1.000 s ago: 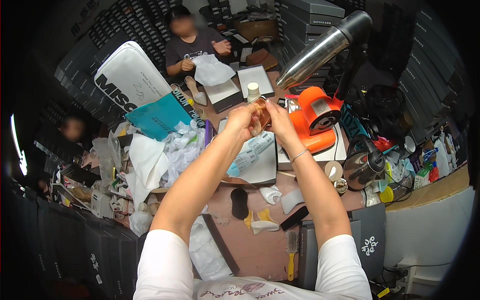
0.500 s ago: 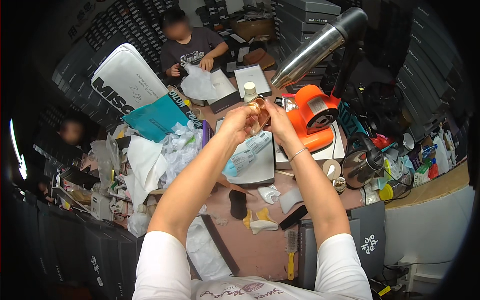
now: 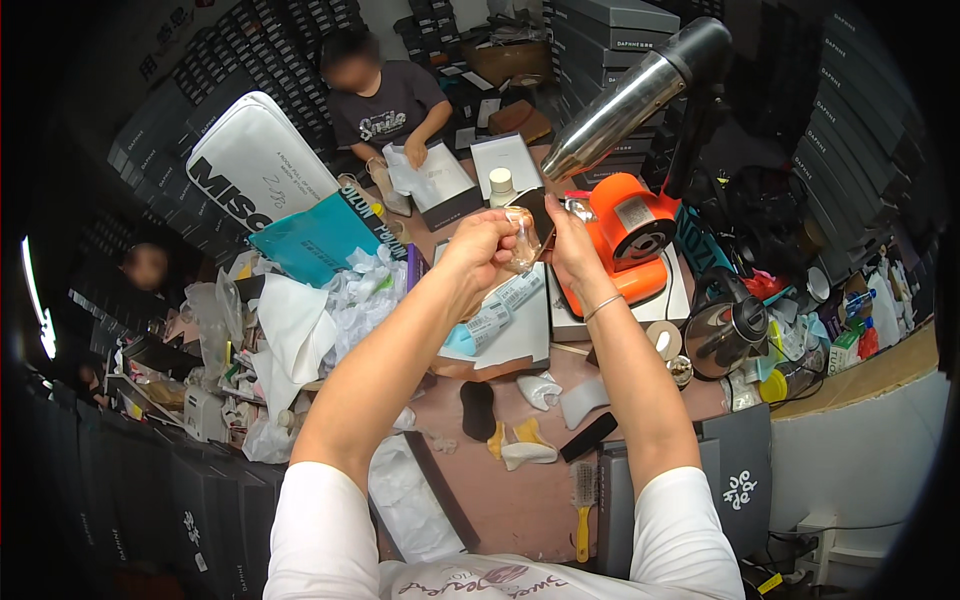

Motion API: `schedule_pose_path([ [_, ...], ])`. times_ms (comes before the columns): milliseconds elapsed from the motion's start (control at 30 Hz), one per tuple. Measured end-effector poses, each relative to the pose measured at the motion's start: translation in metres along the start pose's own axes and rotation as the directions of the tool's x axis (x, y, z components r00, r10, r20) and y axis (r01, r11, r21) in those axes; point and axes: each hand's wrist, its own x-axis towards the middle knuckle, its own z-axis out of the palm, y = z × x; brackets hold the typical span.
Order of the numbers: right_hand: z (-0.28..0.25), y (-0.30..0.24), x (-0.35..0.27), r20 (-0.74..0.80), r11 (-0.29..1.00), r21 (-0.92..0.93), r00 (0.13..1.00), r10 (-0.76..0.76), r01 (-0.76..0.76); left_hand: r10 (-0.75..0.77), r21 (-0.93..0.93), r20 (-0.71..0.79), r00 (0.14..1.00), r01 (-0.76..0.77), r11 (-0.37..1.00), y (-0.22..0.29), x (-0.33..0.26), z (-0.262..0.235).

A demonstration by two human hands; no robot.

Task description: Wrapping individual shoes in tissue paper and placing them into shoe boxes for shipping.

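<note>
Above the middle of the table, my left hand [image 3: 484, 242] pinches a glossy, partly see-through tan piece [image 3: 523, 240] whose exact kind I cannot make out. My right hand [image 3: 572, 242] is closed at the right side of the same item, where a dark flat part [image 3: 536, 204] shows; the palm hides its far end. Just right of that hand stands an orange hot-air blower [image 3: 625, 240], its metal nozzle [image 3: 620, 100] slanting down toward the hands. Behind them is a white bottle [image 3: 501, 183]. Beneath lies a pale box lid [image 3: 525, 335] with labelled blue packets [image 3: 490, 325].
Across the table a person [image 3: 385, 105] reaches into an open shoe box [image 3: 445, 190]. Crumpled white paper [image 3: 365, 310] piles up at left. Nearer lie a black pad [image 3: 477, 410], scraps [image 3: 528, 445] and a yellow-handled brush [image 3: 583, 500]. A kettle [image 3: 722, 325] stands at right.
The glossy piece has turned between my hands, showing a dark part, and my fingers have moved slightly apart. Across the table, the person's white paper has moved into the open box.
</note>
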Motion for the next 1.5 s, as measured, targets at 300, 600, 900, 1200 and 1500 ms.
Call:
schedule_pose_path([
  [300,0.0,-0.003,0.0,-0.059,0.993,-0.113,0.997,-0.044,0.037,-0.023,-0.065,-0.063,0.998,0.019,0.998,-0.003,0.001,0.004],
  [600,-0.006,0.006,0.01,0.17,0.6,-0.604,0.82,-0.546,0.525,-0.047,-0.041,-0.158,0.986,0.041,0.998,-0.015,0.007,0.001],
  [900,-0.01,0.002,0.004,0.27,0.742,-0.536,0.915,-0.301,0.402,-0.048,-0.043,-0.194,0.98,0.04,0.998,-0.026,0.016,-0.011],
  [1200,-0.014,0.0,0.007,0.242,0.642,-0.6,0.873,-0.423,0.477,-0.011,-0.011,-0.165,0.986,0.009,1.0,-0.02,0.004,0.004],
  [1500,-0.016,0.0,0.009,0.249,0.742,-0.483,0.885,-0.393,0.465,0.011,-0.037,-0.115,0.993,-0.015,0.999,-0.024,0.009,-0.003],
])
